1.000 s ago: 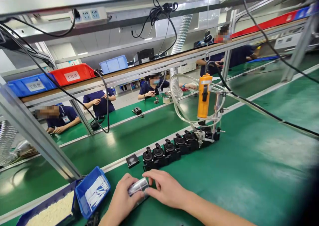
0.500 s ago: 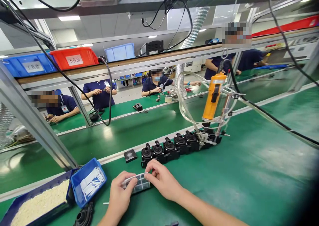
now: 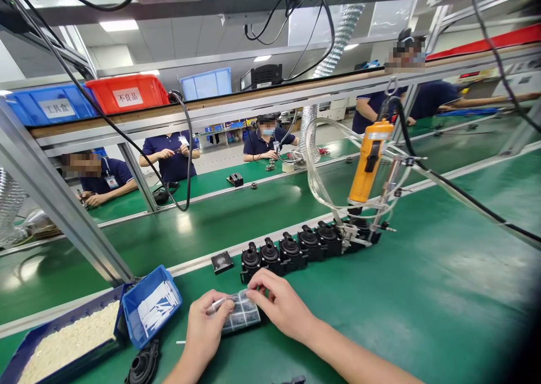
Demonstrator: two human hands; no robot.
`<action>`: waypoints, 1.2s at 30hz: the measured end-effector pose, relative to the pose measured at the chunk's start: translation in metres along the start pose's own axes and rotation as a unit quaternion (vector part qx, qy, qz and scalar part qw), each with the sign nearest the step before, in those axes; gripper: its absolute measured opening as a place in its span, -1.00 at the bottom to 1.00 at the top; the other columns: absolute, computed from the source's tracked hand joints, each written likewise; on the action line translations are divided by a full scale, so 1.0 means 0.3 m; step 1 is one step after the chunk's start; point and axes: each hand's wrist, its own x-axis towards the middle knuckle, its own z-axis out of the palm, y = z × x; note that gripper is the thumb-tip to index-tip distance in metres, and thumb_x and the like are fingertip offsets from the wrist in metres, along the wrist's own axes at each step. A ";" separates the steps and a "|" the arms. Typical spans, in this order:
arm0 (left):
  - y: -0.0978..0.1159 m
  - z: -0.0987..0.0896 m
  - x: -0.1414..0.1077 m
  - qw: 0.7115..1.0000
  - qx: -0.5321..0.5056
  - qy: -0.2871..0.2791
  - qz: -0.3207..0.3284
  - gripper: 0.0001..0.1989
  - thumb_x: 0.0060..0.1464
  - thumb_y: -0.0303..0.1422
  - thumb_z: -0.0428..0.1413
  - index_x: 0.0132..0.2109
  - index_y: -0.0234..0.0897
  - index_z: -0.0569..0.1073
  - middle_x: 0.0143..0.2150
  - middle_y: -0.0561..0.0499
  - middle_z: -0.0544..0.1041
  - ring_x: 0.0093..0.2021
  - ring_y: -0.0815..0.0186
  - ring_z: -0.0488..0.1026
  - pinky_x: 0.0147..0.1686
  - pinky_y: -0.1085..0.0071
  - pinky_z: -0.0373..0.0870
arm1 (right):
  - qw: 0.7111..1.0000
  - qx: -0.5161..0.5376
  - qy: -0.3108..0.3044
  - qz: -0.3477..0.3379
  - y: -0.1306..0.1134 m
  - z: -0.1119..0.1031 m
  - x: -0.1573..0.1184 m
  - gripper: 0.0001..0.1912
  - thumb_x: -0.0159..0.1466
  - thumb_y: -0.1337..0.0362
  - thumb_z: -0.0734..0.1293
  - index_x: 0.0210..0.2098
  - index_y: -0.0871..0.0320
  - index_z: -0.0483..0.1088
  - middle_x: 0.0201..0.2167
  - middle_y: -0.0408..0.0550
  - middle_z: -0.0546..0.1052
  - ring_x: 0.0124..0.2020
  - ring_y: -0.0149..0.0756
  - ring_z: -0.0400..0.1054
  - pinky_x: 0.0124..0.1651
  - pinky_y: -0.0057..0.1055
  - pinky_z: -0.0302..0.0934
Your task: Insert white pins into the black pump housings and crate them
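Note:
Between my hands is a small, flat, clear plastic box (image 3: 244,315) divided into compartments, with dark contents that are too small to make out. My left hand (image 3: 203,323) grips its left end, thumb on top, with a whitish rounded piece (image 3: 216,305) showing at the fingers. At the upper right edge, my right hand (image 3: 284,304) has thumb and fingertips pinched on the box. Just beyond stands a row of several black pump-like housings (image 3: 291,247). A black square block (image 3: 222,262) lies left of that row.
An orange electric screwdriver (image 3: 371,161) hangs over the row's right end, with clear hoses around it. To the left are a blue bin (image 3: 134,332) of white strips, a dark blue tray (image 3: 99,354) of cream-coloured bits and a black housing (image 3: 142,363). Co-workers sit or stand beyond the frame.
The box has tilted so that more of its compartment face shows. Both hands keep hold of it, and the right hand has shifted slightly. The camera view has shifted a little.

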 end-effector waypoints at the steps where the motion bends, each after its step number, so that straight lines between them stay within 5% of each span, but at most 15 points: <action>1: 0.000 0.001 0.000 1.000 -0.004 -0.002 -0.004 -0.55 0.12 0.06 0.31 -0.32 -0.30 0.67 -0.41 -0.01 0.64 -0.41 0.28 0.47 -0.38 0.48 0.35 | 1.000 -0.002 0.005 -0.023 0.000 -0.003 0.000 -0.88 0.47 0.24 0.35 -0.22 0.09 0.47 -0.23 -0.07 0.51 -0.25 -0.24 0.40 -0.27 -0.34 0.21; 6: 0.004 0.008 -0.006 0.999 -0.023 -0.014 -0.024 -0.55 0.14 0.05 0.31 -0.28 -0.32 0.65 -0.44 0.02 0.61 -0.45 0.33 0.42 -0.40 0.49 0.31 | 0.989 -0.018 0.034 -0.145 -0.012 -0.003 0.004 -0.92 0.46 0.32 0.38 -0.19 0.07 0.53 -0.20 -0.04 0.56 -0.12 -0.18 0.42 -0.05 -0.24 0.34; 13: -0.012 0.016 -0.008 0.995 -0.101 -0.007 -0.012 -0.42 0.12 0.09 0.33 0.03 -0.31 0.57 -0.22 -0.08 0.66 -0.29 0.25 0.54 -0.24 0.42 0.48 | 0.994 -0.017 0.094 -0.055 -0.012 0.007 0.002 -0.74 0.39 0.36 0.42 0.05 0.02 0.49 -0.16 -0.06 0.60 0.03 -0.12 0.45 0.16 -0.18 0.37; 18: -0.007 0.016 -0.007 0.995 -0.094 0.003 0.010 -0.50 0.17 0.09 0.29 -0.18 -0.33 0.58 -0.35 -0.01 0.57 -0.38 0.33 0.43 -0.36 0.49 0.39 | 0.992 -0.031 0.095 -0.074 -0.010 0.014 -0.002 -0.52 0.37 0.41 0.42 0.21 -0.07 0.32 -0.11 -0.17 0.66 0.17 -0.14 0.39 0.30 -0.13 0.28; 25: -0.010 0.012 -0.018 0.999 -0.019 0.032 0.033 -0.56 0.27 0.02 0.22 -0.32 -0.30 0.57 -0.48 0.06 0.52 -0.45 0.35 0.37 -0.44 0.52 0.28 | 0.971 -0.064 0.117 -0.198 -0.041 0.016 -0.004 -0.38 0.39 0.49 0.37 0.33 -0.11 0.23 -0.23 -0.20 0.70 0.03 -0.12 0.46 0.21 -0.09 0.37; 28: -0.011 0.011 -0.018 0.998 0.009 0.033 0.055 -0.58 0.29 -0.02 0.21 -0.35 -0.29 0.59 -0.49 0.04 0.58 -0.45 0.31 0.44 -0.41 0.49 0.32 | 0.981 -0.009 0.119 -0.155 -0.057 0.025 -0.013 -0.25 0.39 0.47 0.38 0.44 -0.16 0.12 0.06 -0.09 0.66 0.13 -0.14 0.48 0.24 -0.06 0.43; 31: -0.008 0.018 -0.022 0.996 0.023 0.017 0.089 -0.65 0.25 -0.07 0.23 -0.31 -0.25 0.64 -0.43 0.01 0.67 -0.39 0.24 0.57 -0.31 0.45 0.44 | 0.991 0.082 0.085 -0.069 -0.074 0.041 -0.022 -0.15 0.38 0.44 0.37 0.50 -0.24 -0.01 0.42 0.01 0.36 0.29 -0.13 0.39 0.17 -0.12 0.55; 36: -0.002 0.030 -0.029 0.992 0.029 -0.011 0.124 -0.74 0.26 -0.12 0.23 -0.17 -0.17 0.70 -0.25 -0.03 0.77 -0.24 0.17 0.70 -0.16 0.40 0.56 | 0.992 0.113 0.040 -0.048 -0.083 0.042 -0.030 -0.14 0.38 0.43 0.35 0.51 -0.28 -0.03 0.50 0.03 0.12 0.31 -0.12 0.34 0.10 -0.16 0.62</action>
